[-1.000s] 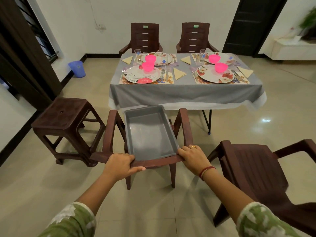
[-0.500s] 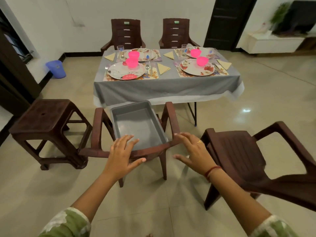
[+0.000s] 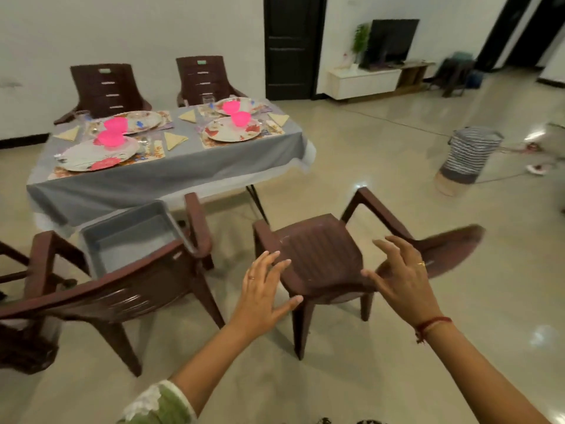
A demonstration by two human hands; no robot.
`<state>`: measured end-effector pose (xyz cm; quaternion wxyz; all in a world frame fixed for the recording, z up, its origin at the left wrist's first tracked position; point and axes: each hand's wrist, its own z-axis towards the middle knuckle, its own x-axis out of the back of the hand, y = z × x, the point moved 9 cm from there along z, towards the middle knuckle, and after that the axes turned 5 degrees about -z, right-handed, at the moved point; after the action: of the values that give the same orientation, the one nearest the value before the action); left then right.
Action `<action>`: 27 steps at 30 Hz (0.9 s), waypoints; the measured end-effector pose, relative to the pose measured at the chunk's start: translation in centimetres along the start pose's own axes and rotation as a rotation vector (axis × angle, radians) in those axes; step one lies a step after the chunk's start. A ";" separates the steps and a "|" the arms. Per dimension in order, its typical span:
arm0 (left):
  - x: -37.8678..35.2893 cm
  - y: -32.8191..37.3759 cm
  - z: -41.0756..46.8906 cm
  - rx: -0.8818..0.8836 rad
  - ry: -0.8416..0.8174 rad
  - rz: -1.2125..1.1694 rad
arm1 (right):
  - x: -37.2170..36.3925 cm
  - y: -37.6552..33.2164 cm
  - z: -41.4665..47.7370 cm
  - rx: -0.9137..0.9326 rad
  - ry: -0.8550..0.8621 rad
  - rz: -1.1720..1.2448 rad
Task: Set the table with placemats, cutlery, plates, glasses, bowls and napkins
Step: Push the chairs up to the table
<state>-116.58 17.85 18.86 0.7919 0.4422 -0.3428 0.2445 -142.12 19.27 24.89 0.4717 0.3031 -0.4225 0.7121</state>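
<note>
- Both arms stretch forward; left hand (image 3: 263, 293) and right hand (image 3: 402, 280) are wide, fingers spread, holding nothing, over a brown plastic chair (image 3: 324, 252) with a ribbed seat.
- Red thread circles the right wrist.
- Beyond the chair, the table (image 3: 171, 175) has a smooth grey cloth and carries round flowered plates (image 3: 97, 154), pink bowls (image 3: 110, 138) and triangular yellow napkins (image 3: 174, 139).
- A rectangular grey tray (image 3: 128, 240) lies on the second chair (image 3: 122, 289), at the left.

A glossy beige floor (image 3: 367, 166) was bounded by white walls (image 3: 137, 32). A dark door (image 3: 290, 47) was set beside a television (image 3: 391, 41) on a low cabinet (image 3: 360, 82); a striped basket (image 3: 467, 157) was placed nearby.
</note>
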 end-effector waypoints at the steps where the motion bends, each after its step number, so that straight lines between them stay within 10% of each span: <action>1: -1.5 1.8 0.7 -0.010 -0.028 -0.002 | 0.6 2.2 -0.7 -0.019 -0.011 -0.029; 14: -16.1 13.6 9.9 0.086 -0.380 0.072 | -2.7 21.5 0.2 0.154 -0.553 -0.381; 27: -20.9 10.2 13.9 0.301 -0.503 0.238 | -6.4 24.3 8.1 0.596 -0.417 -0.292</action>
<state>-141.65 9.05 13.67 0.5740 0.5576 -0.5372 0.2665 -162.01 4.64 15.66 0.3634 0.6221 -0.2364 0.6520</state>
